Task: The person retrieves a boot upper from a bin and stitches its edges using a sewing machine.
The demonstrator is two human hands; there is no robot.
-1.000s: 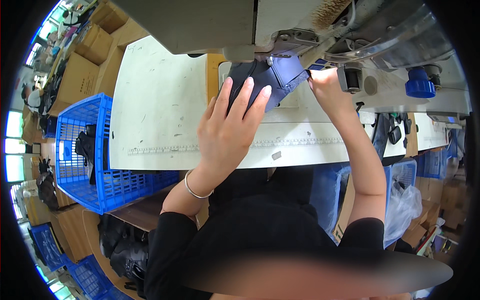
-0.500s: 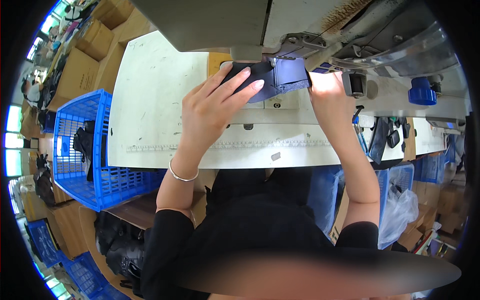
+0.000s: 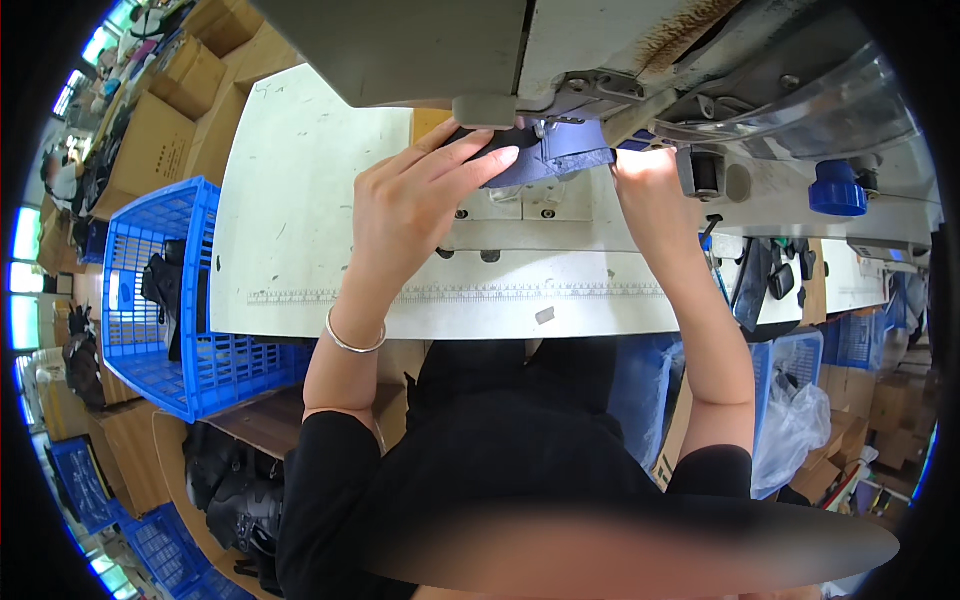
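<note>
A dark blue-black fabric piece (image 3: 560, 155) lies under the head of a sewing machine (image 3: 430, 50), brightly lit where it looks violet. My left hand (image 3: 412, 195) holds its left part, fingers laid over the top and the thumb side out of sight. At the piece's right end, my right hand (image 3: 655, 190) is closed on the edge, with most of its fingertips hidden. Needle and presser foot cannot be made out clearly. Below the piece, a metal plate (image 3: 515, 208) with screws shows in the white table (image 3: 300, 200).
Left of the table stands a blue plastic crate (image 3: 150, 370) with black items inside. A cardboard box (image 3: 170, 450) of black goods sits at lower left. Small tools and black parts (image 3: 755, 280) lie at right, above more crates. A blue knob (image 3: 838, 188) sticks out of the machine.
Both hands and the fabric piece have shifted slightly away from me, deeper under the machine head. More of the metal plate now shows in front of the piece.
</note>
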